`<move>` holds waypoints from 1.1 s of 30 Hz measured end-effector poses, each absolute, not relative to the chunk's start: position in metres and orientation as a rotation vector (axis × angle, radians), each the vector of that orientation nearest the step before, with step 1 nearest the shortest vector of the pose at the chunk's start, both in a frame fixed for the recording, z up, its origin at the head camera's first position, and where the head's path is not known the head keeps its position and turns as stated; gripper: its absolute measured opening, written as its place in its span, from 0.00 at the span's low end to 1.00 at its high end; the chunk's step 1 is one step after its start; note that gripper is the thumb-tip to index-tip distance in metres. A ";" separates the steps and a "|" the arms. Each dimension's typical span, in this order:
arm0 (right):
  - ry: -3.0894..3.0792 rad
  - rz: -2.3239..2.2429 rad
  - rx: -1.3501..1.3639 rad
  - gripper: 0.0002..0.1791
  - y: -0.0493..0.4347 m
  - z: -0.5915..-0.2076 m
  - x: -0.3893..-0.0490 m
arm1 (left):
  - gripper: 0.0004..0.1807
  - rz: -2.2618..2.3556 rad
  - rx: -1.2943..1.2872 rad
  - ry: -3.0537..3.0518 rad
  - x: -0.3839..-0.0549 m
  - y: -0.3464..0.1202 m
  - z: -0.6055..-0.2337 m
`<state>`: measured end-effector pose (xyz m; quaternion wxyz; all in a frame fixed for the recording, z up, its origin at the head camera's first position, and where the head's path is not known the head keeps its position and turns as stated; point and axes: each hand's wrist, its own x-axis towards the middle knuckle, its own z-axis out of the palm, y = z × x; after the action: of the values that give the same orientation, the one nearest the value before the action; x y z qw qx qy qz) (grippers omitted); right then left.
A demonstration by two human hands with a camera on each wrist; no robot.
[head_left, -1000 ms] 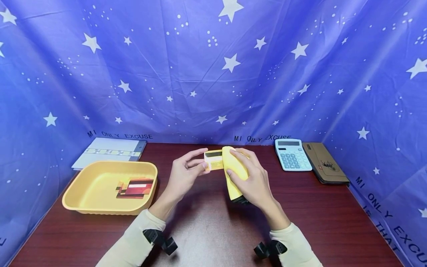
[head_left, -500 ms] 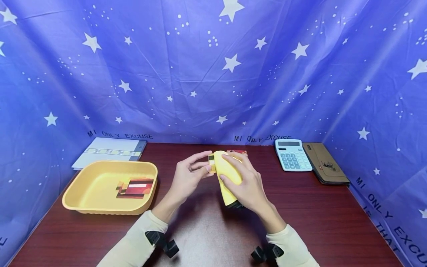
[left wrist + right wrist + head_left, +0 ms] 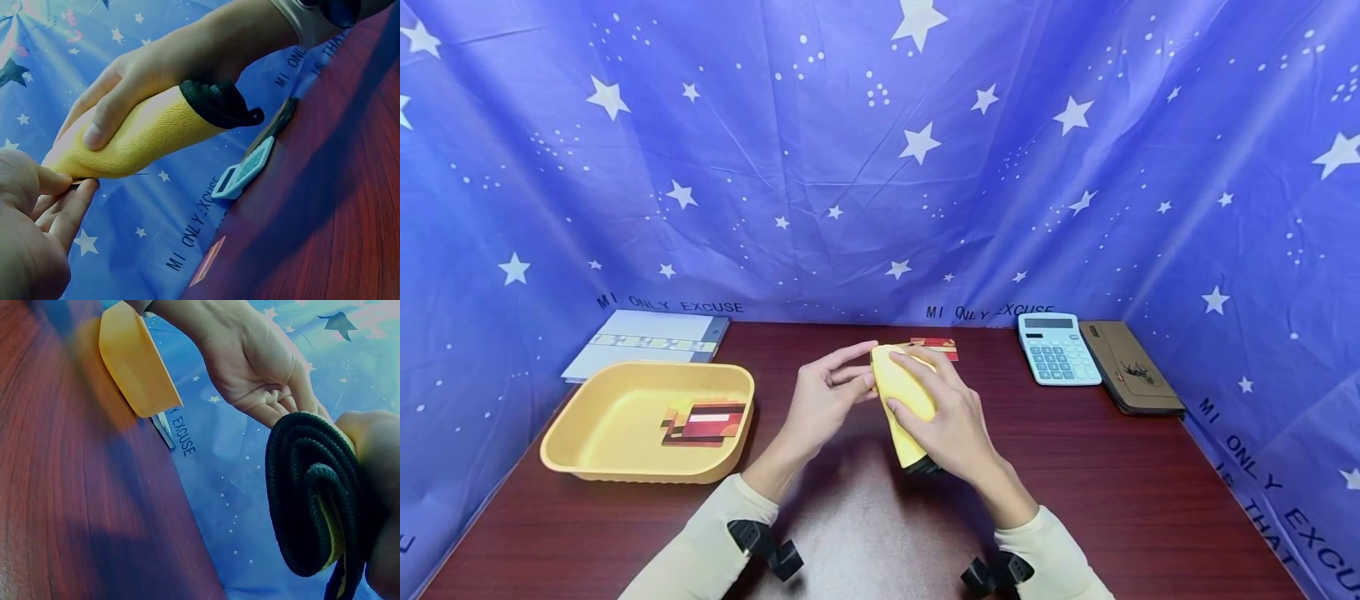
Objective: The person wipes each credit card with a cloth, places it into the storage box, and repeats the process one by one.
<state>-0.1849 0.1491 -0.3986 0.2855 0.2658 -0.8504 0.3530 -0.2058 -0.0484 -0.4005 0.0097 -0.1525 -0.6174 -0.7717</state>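
Note:
In the head view my right hand [image 3: 951, 417] grips a folded yellow cloth [image 3: 901, 400] with a black edge, its thumb lying along the near face. The left wrist view shows the fuzzy side of the cloth [image 3: 147, 140]; its rolled black layers [image 3: 312, 494] face the right wrist camera. My left hand [image 3: 827, 392] pinches a thin card [image 3: 81, 182] at the cloth's far end. Only a dark sliver of that card's edge shows, with the cloth covering the rest.
A red card [image 3: 943, 346] lies on the table behind the right hand. The yellow basin [image 3: 617, 400] at left holds several red and orange cards [image 3: 711, 423]. A notebook [image 3: 647, 337] lies behind it. At back right are a blue calculator [image 3: 1058, 350] and a brown wallet [image 3: 1131, 367].
The right hand has moved left with the cloth, sliding it over the yellow card in the left hand until the card is nearly covered. A red card behind has come into view.

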 end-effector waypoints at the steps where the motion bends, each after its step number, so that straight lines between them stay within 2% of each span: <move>1: -2.277 0.929 0.703 0.33 0.150 -0.399 -0.185 | 0.25 -2.412 -0.476 -1.923 -0.205 -0.048 -0.400; 33: -2.313 0.994 0.389 0.32 0.193 -0.397 -0.210 | 0.25 -2.381 -0.499 -2.024 -0.208 -0.067 -0.387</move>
<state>-0.2099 0.1926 -0.3975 0.2928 0.1458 -0.8681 0.3733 -0.2077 -0.0671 -0.3871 -0.0117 -0.1576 -0.6396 -0.7523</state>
